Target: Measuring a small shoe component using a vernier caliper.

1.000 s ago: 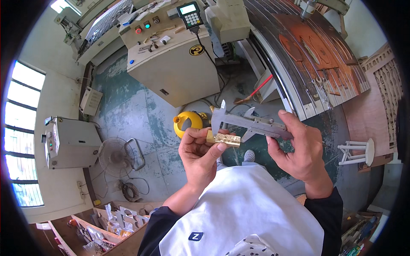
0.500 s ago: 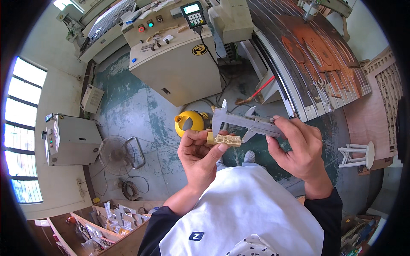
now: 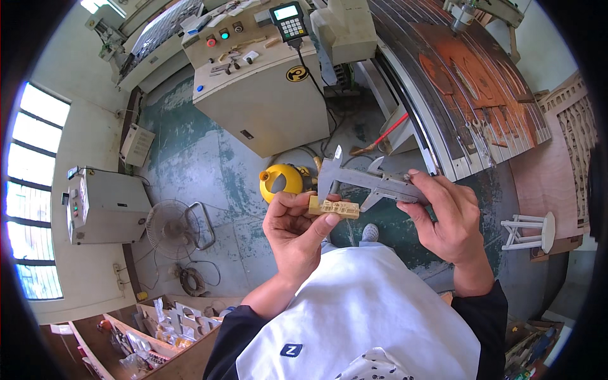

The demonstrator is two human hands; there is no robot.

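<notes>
My left hand (image 3: 294, 237) pinches a small brass-coloured block (image 3: 345, 209) between thumb and fingers. Raised relief covers the block's upper face. In my right hand (image 3: 446, 218) is a metal vernier caliper (image 3: 370, 180), gripped at its slider end with thumb and fingers. The caliper's jaws are spread and point down toward the block. One jaw is by the block's far edge near my left fingertips, the other by its right end. Whether the jaws touch the block I cannot tell.
Ahead stands a control cabinet (image 3: 266, 107) with a handheld keypad (image 3: 289, 24). A slotted machine bed (image 3: 443, 114) is at the right, near a white stool (image 3: 532, 232). On the floor are a yellow round-bodied machine (image 3: 278, 180) and a fan (image 3: 171, 228). Wooden tool bins (image 3: 152, 339) lie lower left.
The caliper has shifted slightly right with my right hand. The brass block has moved a touch right and tilted a little in my left hand.
</notes>
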